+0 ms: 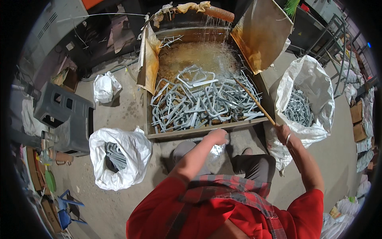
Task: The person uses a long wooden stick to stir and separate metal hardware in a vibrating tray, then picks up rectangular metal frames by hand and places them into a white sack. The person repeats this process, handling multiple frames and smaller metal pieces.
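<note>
My right hand (283,133) grips the lower end of a thin wooden stick (255,100). The stick slants up and left over the right part of a metal trough (179,135), its tip above a heap of bent grey metal pieces (195,104). Several of these look like rounded frames or hooks, tangled together. My left hand (217,136) is just off the trough's front rim, fingers curled; whether anything is inside them is hidden. Behind the heap lies shallow brownish water (203,55), stirred by streams falling from a perforated orange pipe (220,13).
On the right stands an open white woven sack (325,101) of small metal pieces. Another white sack (131,161) on the left holds curved metal parts. Stained sheets (262,33) flank the trough. A grey plastic stool (71,125) lies left, near a small white bag (106,86).
</note>
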Tool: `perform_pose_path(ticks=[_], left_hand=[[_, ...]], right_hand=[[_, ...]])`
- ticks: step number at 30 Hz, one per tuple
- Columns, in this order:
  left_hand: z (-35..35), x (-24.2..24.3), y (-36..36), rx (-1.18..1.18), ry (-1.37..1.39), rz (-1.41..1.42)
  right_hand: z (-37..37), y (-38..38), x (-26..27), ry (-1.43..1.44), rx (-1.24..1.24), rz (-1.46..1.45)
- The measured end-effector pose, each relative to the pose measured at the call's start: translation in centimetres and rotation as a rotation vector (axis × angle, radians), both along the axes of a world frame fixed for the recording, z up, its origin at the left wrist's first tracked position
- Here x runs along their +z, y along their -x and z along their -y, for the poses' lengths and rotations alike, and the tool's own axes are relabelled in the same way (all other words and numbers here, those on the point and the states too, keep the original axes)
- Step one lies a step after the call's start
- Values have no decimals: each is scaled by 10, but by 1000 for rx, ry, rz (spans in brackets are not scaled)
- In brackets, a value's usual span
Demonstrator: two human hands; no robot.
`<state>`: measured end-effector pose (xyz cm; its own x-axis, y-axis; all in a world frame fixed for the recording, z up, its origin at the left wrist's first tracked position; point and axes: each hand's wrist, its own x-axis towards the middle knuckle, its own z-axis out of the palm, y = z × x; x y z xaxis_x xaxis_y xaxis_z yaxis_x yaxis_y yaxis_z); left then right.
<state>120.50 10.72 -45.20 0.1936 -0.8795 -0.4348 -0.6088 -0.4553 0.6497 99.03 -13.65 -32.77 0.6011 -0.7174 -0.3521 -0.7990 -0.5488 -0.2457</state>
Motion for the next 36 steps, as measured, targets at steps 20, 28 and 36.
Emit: perform_pose_path(ticks=[20,28,36], left_hand=[[-1,-9,1,-84,-29,85],[-11,-9,3,-57,-14,56],[-9,-11,4,-84,-53,52]], right_hand=[[-135,165,83,-184,-408,488],[-224,332,-5,185,-616,629],[-225,303,-36,-20,-1003,776]])
